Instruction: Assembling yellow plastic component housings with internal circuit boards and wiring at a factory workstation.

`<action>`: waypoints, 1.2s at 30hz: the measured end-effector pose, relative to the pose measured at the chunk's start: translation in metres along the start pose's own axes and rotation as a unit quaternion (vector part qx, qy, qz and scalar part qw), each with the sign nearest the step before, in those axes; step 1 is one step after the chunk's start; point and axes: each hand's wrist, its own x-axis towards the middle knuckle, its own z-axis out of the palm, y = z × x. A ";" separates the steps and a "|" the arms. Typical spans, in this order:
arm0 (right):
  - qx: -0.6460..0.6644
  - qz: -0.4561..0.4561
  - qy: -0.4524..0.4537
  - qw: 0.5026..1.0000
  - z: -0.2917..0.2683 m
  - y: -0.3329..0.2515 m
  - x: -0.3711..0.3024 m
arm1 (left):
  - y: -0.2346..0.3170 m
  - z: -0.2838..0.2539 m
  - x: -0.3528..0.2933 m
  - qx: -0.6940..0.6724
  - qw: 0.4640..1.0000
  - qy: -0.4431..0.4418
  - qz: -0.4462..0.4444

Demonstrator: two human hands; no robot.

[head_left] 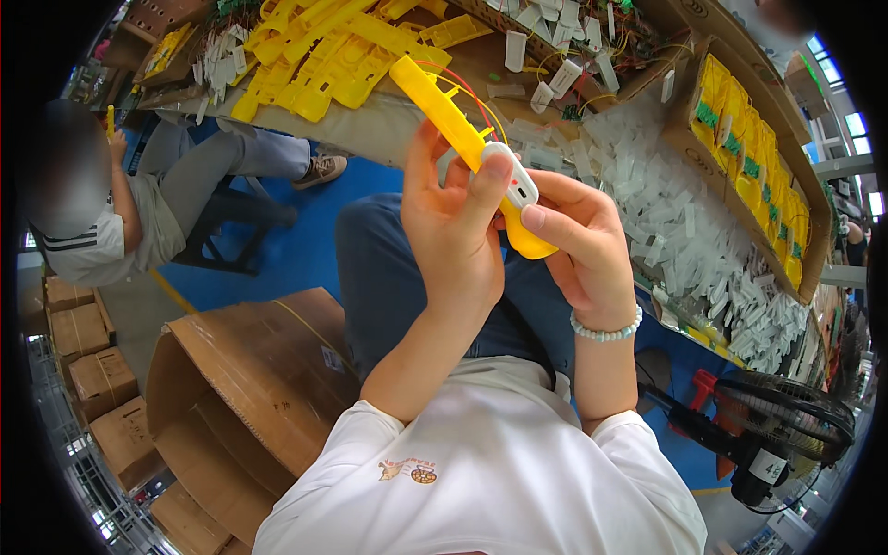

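Observation:
Above my lap I hold a long yellow plastic housing [435, 108] in both hands, tilted with its far end up to the left. A white oval module [521, 185] with a small port and a red glowing spot sits on its near part. Red and yellow wires arch from the housing's far half. My left hand [453, 199] grips it from the left, thumb pressed on the white module. My right hand [583, 236] pinches the rounded near end, its thumb beside the module's port. The fingertips behind the housing are partly hidden.
Ahead, the table bears yellow housings [347, 69] and a spread of clear and white plastic pieces [666, 199]. A cardboard box [708, 139] of yellow assemblies stands right. A big open carton [259, 370] is at my left, a black fan [786, 412] at my right. A seated person [139, 199] works left.

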 end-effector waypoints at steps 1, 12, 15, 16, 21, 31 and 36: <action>0.004 0.003 0.002 1.000 0.001 0.001 -0.002 | 0.002 0.000 -0.001 0.002 1.000 0.000 -0.011; 0.007 0.004 -0.003 1.000 0.000 -0.001 -0.002 | 0.002 0.001 -0.002 -0.005 1.000 -0.015 -0.027; 0.017 0.007 0.014 1.000 -0.001 -0.001 0.000 | 0.000 0.001 0.000 -0.005 0.999 -0.024 -0.026; -0.002 -0.018 0.023 1.000 -0.003 0.001 0.000 | 0.000 0.002 -0.001 -0.012 0.999 -0.038 -0.032; -0.203 -0.189 0.059 0.959 -0.001 0.005 -0.001 | -0.006 -0.008 0.001 -0.047 0.993 -0.106 -0.024; -0.483 -0.436 0.095 0.753 0.003 -0.001 -0.007 | -0.010 -0.017 0.008 -0.185 0.950 -0.250 0.003; -0.501 -0.446 0.089 0.736 0.006 -0.001 -0.005 | -0.008 -0.021 0.007 -0.188 0.944 -0.270 0.010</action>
